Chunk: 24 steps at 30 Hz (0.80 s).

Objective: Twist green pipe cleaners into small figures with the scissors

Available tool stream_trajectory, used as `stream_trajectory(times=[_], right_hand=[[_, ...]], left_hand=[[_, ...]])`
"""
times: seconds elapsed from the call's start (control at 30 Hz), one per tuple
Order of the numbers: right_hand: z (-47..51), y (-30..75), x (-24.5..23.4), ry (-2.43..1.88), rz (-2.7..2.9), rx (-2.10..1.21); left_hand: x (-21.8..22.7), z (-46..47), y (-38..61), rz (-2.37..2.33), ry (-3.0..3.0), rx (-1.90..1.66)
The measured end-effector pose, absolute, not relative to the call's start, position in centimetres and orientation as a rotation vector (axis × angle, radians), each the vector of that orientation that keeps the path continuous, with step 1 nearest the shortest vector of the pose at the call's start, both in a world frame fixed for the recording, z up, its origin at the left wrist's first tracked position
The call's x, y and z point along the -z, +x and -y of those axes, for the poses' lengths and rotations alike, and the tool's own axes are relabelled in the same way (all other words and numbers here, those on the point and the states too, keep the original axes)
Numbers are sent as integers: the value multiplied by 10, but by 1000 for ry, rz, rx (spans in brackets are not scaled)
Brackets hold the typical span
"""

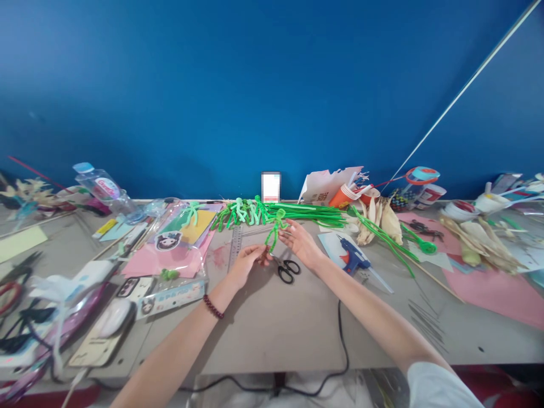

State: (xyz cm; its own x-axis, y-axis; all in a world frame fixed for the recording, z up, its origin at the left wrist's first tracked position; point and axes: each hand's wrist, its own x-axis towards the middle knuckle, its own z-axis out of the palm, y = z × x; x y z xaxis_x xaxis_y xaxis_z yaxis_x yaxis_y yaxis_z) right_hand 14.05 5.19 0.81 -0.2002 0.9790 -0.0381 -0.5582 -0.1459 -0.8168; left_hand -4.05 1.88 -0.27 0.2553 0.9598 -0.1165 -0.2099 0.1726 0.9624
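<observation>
A twisted green pipe-cleaner figure [275,229] stands between my two hands at the table's middle. My left hand [246,263] pinches its lower end, fingers closed. Its upper part is held by my right hand [300,241], fingers partly curled round it. Black-handled scissors [287,268] lie on the table just below both hands. Behind them, a pile of straight and twisted green pipe cleaners [289,212] stretches across the back of the table.
A blue glue gun [353,256] lies right of my right hand, its black cord [342,340] running to the front edge. Pink paper and a craft packet [174,249] sit at left, a water bottle [104,190] behind. Dried husks [380,218] and pink sheets [493,286] fill the right.
</observation>
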Motion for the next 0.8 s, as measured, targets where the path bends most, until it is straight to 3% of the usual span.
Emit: stream_trajectory(times=[0.33, 0.6, 0.8], right_hand=[[-45, 135, -3, -918, 1157, -1596], [-40, 134, -3, -1066, 1353, -1545], [-38, 132, -5, -1136, 1333, -1563]], left_hand=[[0, -7, -26, -1055, 1346, -943], [1, -16, -37, -1148, 1237, -1192], [3, -19, -38, -1142, 1269, -1162]])
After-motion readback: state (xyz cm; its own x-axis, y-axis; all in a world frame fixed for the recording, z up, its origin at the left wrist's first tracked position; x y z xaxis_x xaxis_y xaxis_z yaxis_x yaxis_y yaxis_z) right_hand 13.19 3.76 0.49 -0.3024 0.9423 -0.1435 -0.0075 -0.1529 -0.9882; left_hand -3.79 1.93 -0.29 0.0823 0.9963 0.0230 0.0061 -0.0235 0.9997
